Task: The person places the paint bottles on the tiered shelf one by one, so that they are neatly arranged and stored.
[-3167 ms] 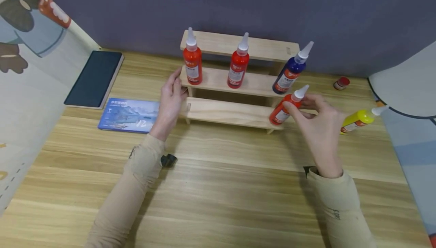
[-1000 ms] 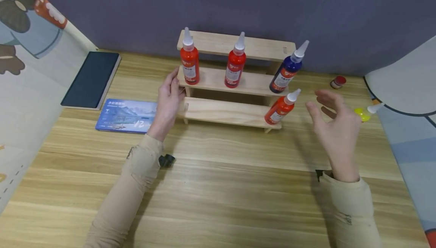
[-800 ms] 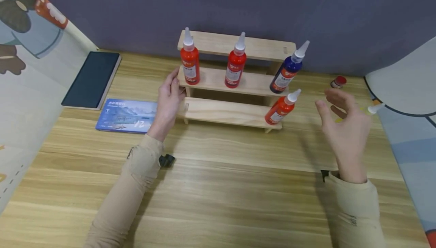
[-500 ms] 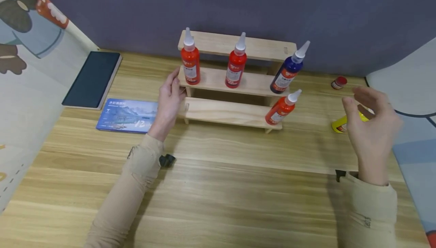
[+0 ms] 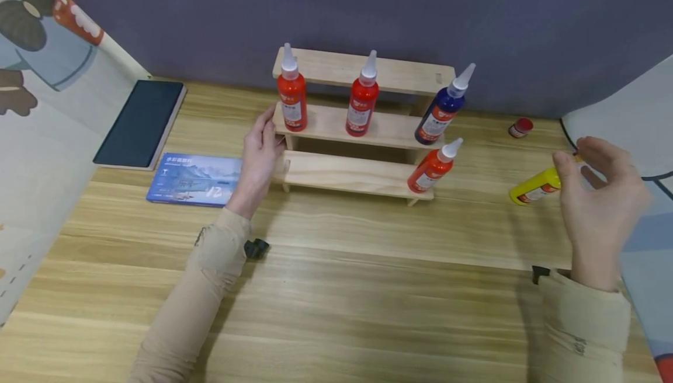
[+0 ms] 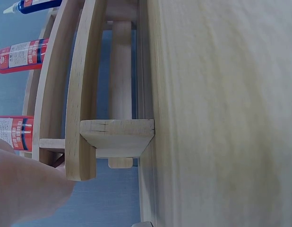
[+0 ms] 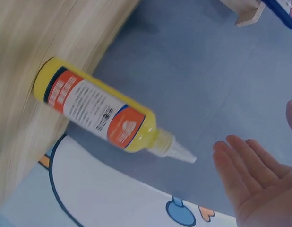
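Observation:
My left hand point(image 5: 262, 152) grips the left end of a three-step wooden rack point(image 5: 352, 174), thumb in front. In the left wrist view, part of that hand point(image 6: 28, 184) shows beside the rack's end. On the middle step stand two red squeeze bottles point(image 5: 292, 101) and a dark blue squeeze bottle point(image 5: 440, 114); another red bottle point(image 5: 431, 170) is at the right end of the lowest step. My right hand point(image 5: 604, 208), fingers and thumb apart, holds nothing. It covers the top of an upright yellow squeeze bottle point(image 5: 536, 187) in the head view; the right wrist view shows its pointed nozzle point(image 7: 184, 152) apart from the fingertips.
Left of the rack lie a dark notebook point(image 5: 141, 123) and a blue flat box point(image 5: 193, 178) with a landscape picture. A small red-capped jar point(image 5: 520, 127) is at the back right. A dark blue-grey panel point(image 5: 336, 9) stands behind the rack.
My right hand has let go of the red bottle on the lowest step and moved right to the yellow bottle. The left hand has stayed on the rack.

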The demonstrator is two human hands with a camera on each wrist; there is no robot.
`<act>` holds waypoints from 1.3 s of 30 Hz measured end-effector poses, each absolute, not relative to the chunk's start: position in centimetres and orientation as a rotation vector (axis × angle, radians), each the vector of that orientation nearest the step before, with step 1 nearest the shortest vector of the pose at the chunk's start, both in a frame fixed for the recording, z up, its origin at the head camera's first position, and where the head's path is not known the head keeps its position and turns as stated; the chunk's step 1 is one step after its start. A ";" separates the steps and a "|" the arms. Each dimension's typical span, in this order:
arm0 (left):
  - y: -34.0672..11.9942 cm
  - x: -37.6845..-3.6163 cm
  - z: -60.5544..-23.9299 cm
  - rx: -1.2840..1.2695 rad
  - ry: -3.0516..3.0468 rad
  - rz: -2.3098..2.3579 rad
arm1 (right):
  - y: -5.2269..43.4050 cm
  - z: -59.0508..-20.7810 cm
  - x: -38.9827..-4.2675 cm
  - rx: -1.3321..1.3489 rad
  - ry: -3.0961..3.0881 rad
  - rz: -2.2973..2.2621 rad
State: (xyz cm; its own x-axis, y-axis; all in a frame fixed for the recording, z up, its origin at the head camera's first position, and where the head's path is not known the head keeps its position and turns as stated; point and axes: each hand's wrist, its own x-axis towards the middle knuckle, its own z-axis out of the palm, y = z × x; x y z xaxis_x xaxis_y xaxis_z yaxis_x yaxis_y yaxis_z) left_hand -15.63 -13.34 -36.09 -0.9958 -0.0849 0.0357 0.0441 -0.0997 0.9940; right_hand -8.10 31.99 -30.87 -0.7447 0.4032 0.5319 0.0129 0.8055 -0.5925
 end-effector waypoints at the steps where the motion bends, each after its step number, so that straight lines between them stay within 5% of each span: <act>1: -13.3 -15.6 -36.1 0.044 -2.047 -2.268 | 32.1 -30.9 -8.0 -0.319 -2.320 0.745; 39: -13.4 -15.7 -36.2 0.045 -2.057 -2.251 | 36.1 -34.7 -9.4 -0.560 -2.579 0.745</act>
State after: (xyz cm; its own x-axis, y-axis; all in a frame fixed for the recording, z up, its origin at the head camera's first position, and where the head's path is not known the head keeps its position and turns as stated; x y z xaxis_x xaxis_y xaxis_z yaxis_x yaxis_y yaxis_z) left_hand -15.74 -13.45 -36.21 -0.9953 -0.0878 0.0400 0.0477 -0.0875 0.9950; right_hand -9.36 36.10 -34.75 -0.8410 0.4748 0.2596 0.2634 0.7782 -0.5702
